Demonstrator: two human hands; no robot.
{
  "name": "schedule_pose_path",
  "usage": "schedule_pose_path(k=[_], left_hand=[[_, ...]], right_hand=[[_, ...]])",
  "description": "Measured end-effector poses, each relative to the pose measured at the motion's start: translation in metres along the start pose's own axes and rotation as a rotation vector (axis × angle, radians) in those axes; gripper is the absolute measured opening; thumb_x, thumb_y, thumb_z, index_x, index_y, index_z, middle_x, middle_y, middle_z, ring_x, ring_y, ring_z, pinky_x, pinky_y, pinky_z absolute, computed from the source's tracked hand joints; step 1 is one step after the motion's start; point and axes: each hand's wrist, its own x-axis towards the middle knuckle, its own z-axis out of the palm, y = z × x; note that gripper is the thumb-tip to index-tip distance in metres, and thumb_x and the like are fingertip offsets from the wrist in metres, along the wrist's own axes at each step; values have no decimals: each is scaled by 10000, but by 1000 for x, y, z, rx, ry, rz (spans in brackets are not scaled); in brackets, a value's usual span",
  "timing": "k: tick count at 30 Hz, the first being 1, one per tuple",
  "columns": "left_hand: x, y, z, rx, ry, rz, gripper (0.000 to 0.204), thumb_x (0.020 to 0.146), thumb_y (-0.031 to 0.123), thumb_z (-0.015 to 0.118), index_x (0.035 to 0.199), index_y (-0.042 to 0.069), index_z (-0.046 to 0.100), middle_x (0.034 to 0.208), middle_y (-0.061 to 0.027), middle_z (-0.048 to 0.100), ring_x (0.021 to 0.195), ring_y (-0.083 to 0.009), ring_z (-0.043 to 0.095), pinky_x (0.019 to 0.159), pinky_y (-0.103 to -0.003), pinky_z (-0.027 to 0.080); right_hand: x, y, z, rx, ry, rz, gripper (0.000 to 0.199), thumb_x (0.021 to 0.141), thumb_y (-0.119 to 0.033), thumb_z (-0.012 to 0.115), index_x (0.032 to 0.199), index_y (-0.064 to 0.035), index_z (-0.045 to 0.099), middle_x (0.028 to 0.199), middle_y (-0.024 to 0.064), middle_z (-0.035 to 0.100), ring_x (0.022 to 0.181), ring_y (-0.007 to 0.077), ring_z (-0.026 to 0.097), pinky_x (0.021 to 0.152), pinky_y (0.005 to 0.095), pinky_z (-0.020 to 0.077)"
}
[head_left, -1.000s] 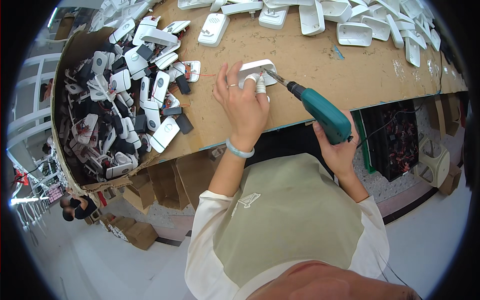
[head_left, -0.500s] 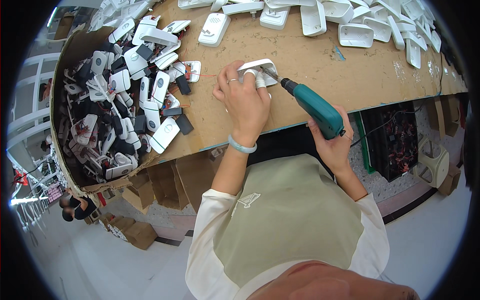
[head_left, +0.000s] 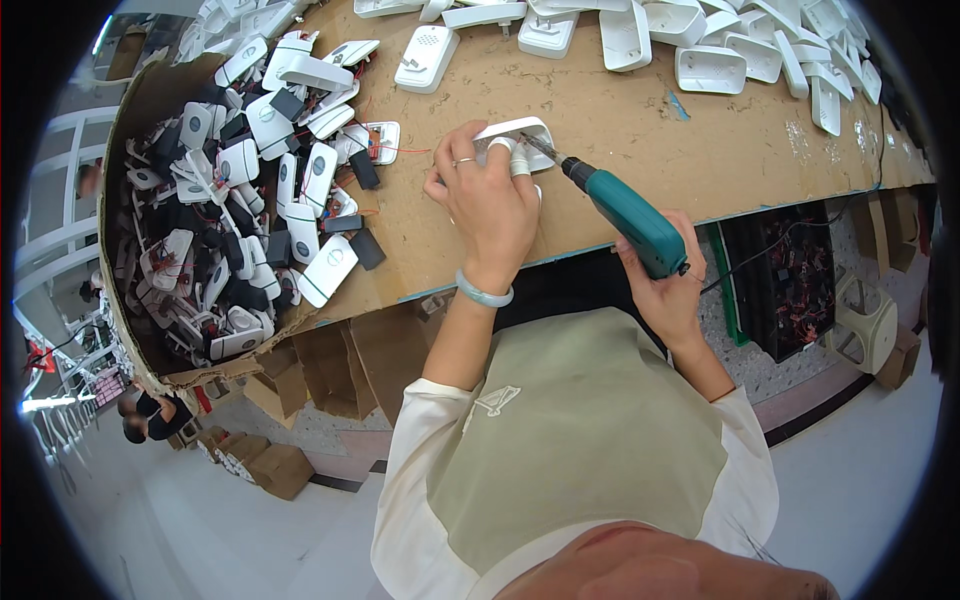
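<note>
A white plastic casing point(head_left: 538, 132) lies open side up on the cardboard-covered table, pinned by my left hand point(head_left: 492, 205). White wraps cover some of that hand's fingertips, and its fingers partly hide the casing's inside. My right hand point(head_left: 668, 290) grips a teal corded electric screwdriver point(head_left: 632, 215) by its body. The tool slants toward the left, and its bit reaches into the casing beside my left fingers. Whether a screw sits under the tip is too small to tell.
A big cardboard box point(head_left: 120, 250) at left overflows with white units, black blocks and red wires. One wired open unit point(head_left: 384, 142) lies near it. White shells point(head_left: 711, 70) heap along the far side. A stool point(head_left: 866, 325) and a dark crate point(head_left: 790, 280) stand below right.
</note>
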Motion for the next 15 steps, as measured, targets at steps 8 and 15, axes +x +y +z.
schedule_pose_path(k=[8,15], left_hand=[[1,-2,2,89,31,36,111,785,111,693,875,48,710,1247,-105,591,1165,-319,498,891,-478,312],[1,-2,2,88,25,27,100,781,110,694,859,47,708,1248,-103,590,1168,-320,494,893,-483,310]], right_hand=[[2,-3,0,6,5,9,222,845,-71,789,957,14,618,959,140,599,821,270,606,735,320,497],[2,0,-4,-81,-37,-59,211,850,-70,785,958,8,621,950,133,598,812,270,602,725,324,494]])
